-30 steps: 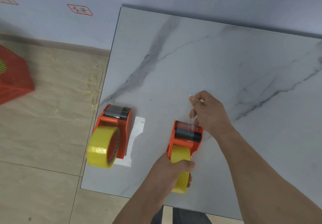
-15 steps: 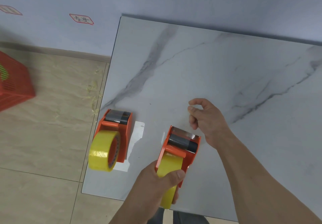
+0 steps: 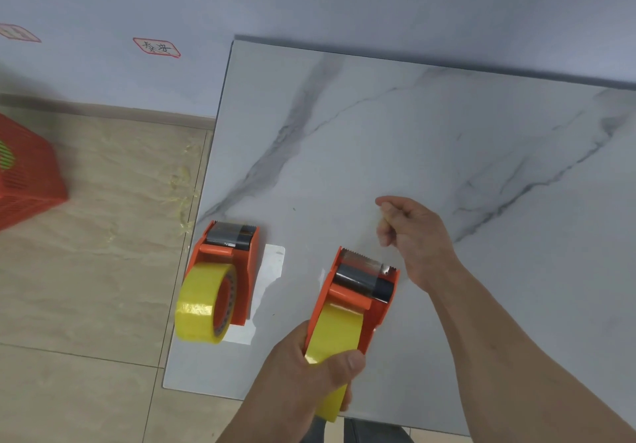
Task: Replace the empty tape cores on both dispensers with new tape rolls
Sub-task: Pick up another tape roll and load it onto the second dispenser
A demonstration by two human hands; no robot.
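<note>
Your left hand (image 3: 309, 370) wraps around the yellow tape roll (image 3: 335, 339) mounted in the near orange dispenser (image 3: 358, 294), thumb pressed across the roll's face and fingers curled behind it. That dispenser sits tilted, its serrated blade (image 3: 364, 259) pointing away from you, with a clear strip of tape lying over the black roller just behind the blade. Your right hand (image 3: 413, 236) hovers just beyond the blade, fingers curled in toward the thumb; it may be pinching a scrap of clear tape, but the view is too faint to be sure. The second orange dispenser (image 3: 234, 270) rests on the marble-patterned surface (image 3: 447, 139) near its left edge, on a white sheet (image 3: 272, 270), well apart from both hands. Its own yellow roll (image 3: 203, 305) is seated on the hub and hangs past the surface's edge. A red basket (image 3: 24, 174) stands on the tiled floor (image 3: 86, 287) to the left.
</note>
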